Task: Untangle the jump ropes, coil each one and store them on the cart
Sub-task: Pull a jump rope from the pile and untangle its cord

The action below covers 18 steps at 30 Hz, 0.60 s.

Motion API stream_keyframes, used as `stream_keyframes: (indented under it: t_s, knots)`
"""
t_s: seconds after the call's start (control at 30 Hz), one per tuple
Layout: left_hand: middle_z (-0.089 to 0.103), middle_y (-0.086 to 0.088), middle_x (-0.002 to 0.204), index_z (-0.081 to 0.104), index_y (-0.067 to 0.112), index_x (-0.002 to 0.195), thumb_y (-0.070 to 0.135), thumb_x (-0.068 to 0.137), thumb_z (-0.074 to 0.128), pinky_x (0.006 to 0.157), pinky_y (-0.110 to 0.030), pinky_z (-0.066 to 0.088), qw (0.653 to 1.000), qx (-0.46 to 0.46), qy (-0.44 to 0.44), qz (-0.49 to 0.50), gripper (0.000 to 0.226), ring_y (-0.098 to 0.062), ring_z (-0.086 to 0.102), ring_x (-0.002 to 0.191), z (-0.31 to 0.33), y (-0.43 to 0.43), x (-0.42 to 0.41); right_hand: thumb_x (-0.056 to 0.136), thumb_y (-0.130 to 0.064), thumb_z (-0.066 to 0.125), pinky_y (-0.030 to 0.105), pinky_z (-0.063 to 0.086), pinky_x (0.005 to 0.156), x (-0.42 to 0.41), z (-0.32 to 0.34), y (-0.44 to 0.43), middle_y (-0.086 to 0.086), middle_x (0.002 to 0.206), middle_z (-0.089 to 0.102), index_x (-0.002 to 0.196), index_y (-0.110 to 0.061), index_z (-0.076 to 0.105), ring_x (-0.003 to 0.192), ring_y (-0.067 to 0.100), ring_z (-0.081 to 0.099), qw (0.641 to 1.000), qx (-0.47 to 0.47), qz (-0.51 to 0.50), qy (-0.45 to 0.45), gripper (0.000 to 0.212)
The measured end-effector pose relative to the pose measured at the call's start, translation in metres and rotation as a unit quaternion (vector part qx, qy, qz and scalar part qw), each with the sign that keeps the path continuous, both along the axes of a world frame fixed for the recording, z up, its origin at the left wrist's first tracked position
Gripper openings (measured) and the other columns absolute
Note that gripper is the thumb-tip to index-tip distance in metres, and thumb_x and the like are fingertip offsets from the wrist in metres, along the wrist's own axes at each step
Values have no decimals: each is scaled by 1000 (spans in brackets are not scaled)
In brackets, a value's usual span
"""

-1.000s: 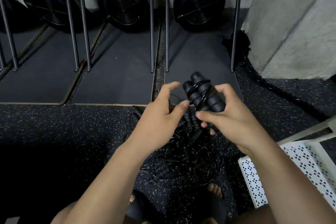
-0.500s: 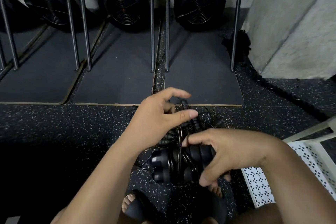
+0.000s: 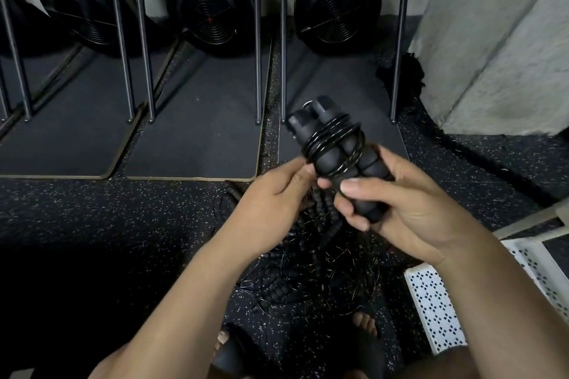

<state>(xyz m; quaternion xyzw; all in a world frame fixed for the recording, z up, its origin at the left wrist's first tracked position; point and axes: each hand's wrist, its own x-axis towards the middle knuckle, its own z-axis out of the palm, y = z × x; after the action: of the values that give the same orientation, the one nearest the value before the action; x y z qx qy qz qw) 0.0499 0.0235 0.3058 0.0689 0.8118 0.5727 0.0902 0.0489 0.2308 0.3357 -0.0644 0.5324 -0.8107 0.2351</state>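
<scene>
While right grip (image 3: 400, 209) clasps one wound rope (image 3: 323, 160) and left grip (image 3: 271, 203) pinches its cord (image 3: 331, 132), a tangled pile (image 3: 308, 274) awaits.

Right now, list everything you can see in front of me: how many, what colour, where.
coiled jump rope: one, black, cord wound round its two handles, held up at centre
tangled jump ropes: one pile, black, on the floor below the hands
cart: one, white, perforated, lower right edge
flywheel machines: three, black, along the back wall
metal bars: several, grey, upright above the mats
mats: three, dark grey, on the floor at the back
pillar: one, pale grey, upper right
floor: black, speckled
feet: two, in black sandals, bottom centre
left hand: pinches the coiled rope's cord
right hand: grips its handles
</scene>
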Motion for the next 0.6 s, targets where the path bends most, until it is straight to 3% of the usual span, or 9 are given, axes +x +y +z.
stream_keyframes:
  t_s: [0.1,0.17,0.23,0.33,0.4,0.53,0.6]
  knots:
    - [51,14,61,65,23,99,38,112,51,60,-30,37,995,-90,35,-24,24,-5,45,56,-4,-1,-1,89,7,69,30,47,52,-6,-4,2,27,112,71,132,-1,52,73,24,64,994,53,-94,-28,46]
    - [61,22,67,67,29,117,38,110,57,64,-26,44,987,-147,59,-27,15,-1,56,65,-2,1,1,95,6,68,32,49,54,-9,-11,3,29,108,69,130,-4,49,74,26,66,979,140,-144,-24,41]
    - [69,23,80,60,38,135,40,107,61,70,-20,49,986,-158,52,-6,28,0,64,76,-1,0,0,96,0,72,33,51,54,-10,-19,2,21,101,70,124,-8,49,72,25,69,960,229,-161,-6,37]
    - [62,35,68,53,40,140,38,104,67,59,-7,39,984,-167,57,-11,39,12,59,67,2,0,1,94,-6,75,34,55,55,-10,-27,4,13,95,74,116,-17,50,69,23,72,934,335,-121,17,36]
    - [54,43,61,53,39,139,34,102,72,55,-6,34,985,-160,62,-21,42,14,53,58,3,0,3,93,-10,76,37,58,56,-10,-31,5,11,91,76,113,-23,50,69,25,75,909,405,-94,38,36]
    - [57,26,52,55,38,132,29,99,76,52,-12,34,988,-140,66,-10,40,2,51,49,5,-3,0,85,-11,75,43,59,56,-8,-35,6,10,83,77,104,-30,49,69,34,75,876,476,-38,64,37]
    - [56,17,51,58,39,130,32,98,77,52,-16,32,988,-136,70,-13,37,-4,47,48,7,-5,0,84,-8,75,39,55,53,-5,-35,5,8,87,77,103,-30,51,65,27,73,882,469,18,53,37]
